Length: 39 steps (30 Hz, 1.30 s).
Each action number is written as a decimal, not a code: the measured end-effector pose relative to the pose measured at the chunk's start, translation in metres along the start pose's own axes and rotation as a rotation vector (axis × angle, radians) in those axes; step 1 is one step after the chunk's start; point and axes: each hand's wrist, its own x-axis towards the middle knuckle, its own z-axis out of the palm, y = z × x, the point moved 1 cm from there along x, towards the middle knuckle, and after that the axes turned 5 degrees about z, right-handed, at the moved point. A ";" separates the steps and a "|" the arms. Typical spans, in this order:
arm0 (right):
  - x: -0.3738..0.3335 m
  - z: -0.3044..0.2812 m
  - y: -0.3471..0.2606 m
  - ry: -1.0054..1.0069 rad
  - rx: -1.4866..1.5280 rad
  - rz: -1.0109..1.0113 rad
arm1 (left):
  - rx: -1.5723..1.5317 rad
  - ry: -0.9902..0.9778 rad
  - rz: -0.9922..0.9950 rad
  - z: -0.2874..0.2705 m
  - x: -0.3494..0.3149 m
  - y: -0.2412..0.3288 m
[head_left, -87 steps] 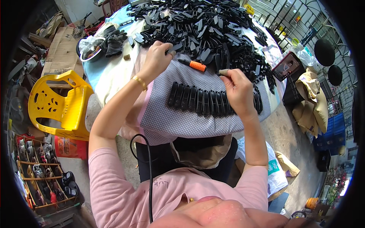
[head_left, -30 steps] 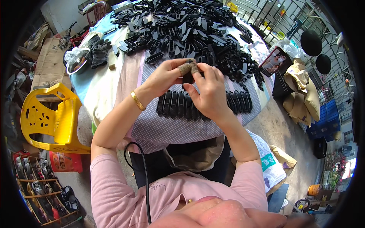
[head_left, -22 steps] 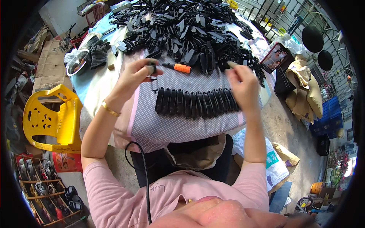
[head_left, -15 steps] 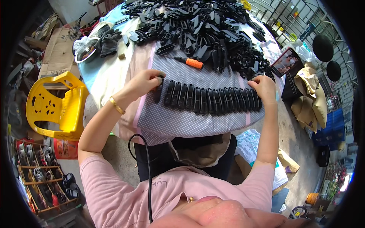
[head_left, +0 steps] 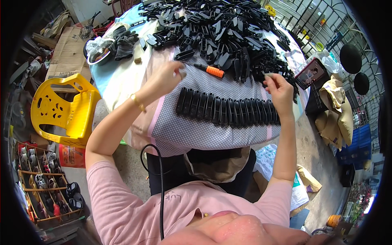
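Note:
A curved row of black plastic clip-like pieces (head_left: 228, 110) stands side by side on the dotted grey cloth (head_left: 196, 132) in front of me. My left hand (head_left: 168, 75) hovers beyond the row's left end, beside the thin shaft of an orange-handled screwdriver (head_left: 214, 71); its fingers are apart, with nothing visible in them. Above the row's right end is my right hand (head_left: 281, 92), thumb and fingers pinched close to the edge of the pile. Whatever it may hold is too small to make out. Loose black pieces (head_left: 216, 30) form a large heap across the far side.
A bowl (head_left: 99, 59) with plastic bags and dark gloves (head_left: 124, 43) lie at the far left. A phone (head_left: 311, 74) stands at the right edge. A yellow chair (head_left: 67, 110) is to my left, and a black cable (head_left: 161, 192) hangs before me.
My left hand has left the black piece at the row's left end and moved up and away. That piece now sits against the row. My right hand has lifted off the right end.

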 end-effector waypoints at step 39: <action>-0.013 0.067 -0.076 0.243 -0.177 -0.697 | -1.124 -0.224 0.382 0.048 0.025 0.037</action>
